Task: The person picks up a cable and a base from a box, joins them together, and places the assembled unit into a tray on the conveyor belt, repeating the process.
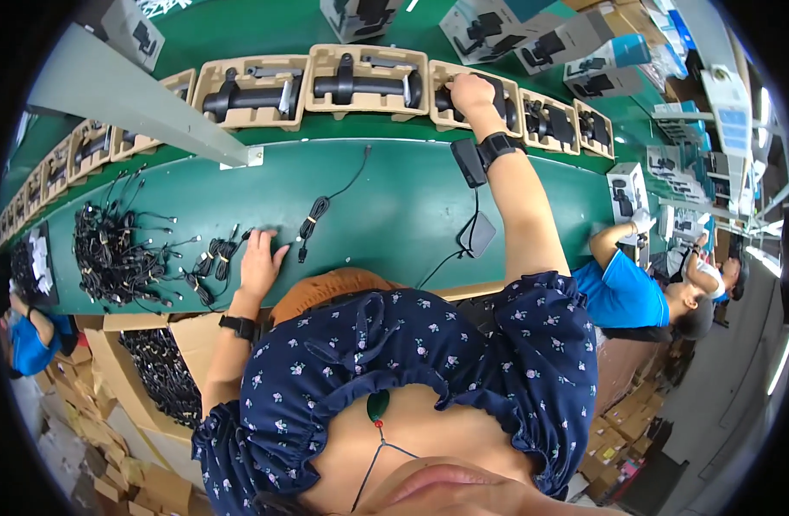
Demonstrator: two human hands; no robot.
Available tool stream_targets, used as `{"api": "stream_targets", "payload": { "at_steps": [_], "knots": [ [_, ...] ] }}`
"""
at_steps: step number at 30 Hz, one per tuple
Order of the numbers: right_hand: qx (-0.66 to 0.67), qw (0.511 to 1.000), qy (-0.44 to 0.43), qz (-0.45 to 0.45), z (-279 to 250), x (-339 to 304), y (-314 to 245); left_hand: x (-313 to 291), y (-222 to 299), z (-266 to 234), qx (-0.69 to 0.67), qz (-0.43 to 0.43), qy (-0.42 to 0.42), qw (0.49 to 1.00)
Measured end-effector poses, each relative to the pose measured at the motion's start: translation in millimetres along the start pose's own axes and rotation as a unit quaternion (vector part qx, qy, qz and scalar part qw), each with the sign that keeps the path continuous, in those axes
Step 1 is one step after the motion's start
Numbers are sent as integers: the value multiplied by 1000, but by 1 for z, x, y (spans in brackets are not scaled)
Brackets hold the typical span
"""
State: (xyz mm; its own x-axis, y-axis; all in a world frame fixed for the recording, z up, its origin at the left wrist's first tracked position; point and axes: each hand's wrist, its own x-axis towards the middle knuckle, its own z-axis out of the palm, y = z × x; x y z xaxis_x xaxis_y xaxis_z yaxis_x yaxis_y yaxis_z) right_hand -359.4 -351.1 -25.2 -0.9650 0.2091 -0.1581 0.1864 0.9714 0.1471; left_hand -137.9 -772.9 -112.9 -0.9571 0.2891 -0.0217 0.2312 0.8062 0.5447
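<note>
Right grip (473, 93) curls over one tray (453, 123) at one o'clock; whether clamped, one cannot tell. Left grip (257, 268), spread apart, rests near nine beside cable bundles (221, 251) too tangled to count. Adjusting the tray's contents seems in hand; next calls for a careful release. One lone cable (312, 217) lies at ten, two further trays (546, 144) toward two.

Brown moulded tray (453, 122), black parts (507, 108) inside; coiled black cables (221, 250), lying on green tabletop (394, 198)
</note>
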Motion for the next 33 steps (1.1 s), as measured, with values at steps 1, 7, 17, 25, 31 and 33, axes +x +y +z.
{"api": "stream_targets", "payload": {
  "at_steps": [1, 7, 17, 25, 31, 33],
  "knots": [
    [-11, 999, -23, 20, 2, 3, 7, 10, 4, 4, -3, 3, -2, 1000],
    [46, 997, 46, 49, 13, 14, -14, 30, 21, 12, -5, 20, -73, 997],
    [38, 956, 285, 52, 72, -1, -15, 33, 16, 21, -10, 52, -114, 992],
    [101, 938, 332, 12, 68, -5, -11, 28, 7, 25, 40, 44, -134, 989],
    [4, 971, 231, 64, 59, -4, -21, 30, 7, 31, 48, 46, -156, 985],
    [16, 966, 256, 27, 57, -19, -26, 30, 5, 31, 67, 46, -164, 983]
  ]
}}
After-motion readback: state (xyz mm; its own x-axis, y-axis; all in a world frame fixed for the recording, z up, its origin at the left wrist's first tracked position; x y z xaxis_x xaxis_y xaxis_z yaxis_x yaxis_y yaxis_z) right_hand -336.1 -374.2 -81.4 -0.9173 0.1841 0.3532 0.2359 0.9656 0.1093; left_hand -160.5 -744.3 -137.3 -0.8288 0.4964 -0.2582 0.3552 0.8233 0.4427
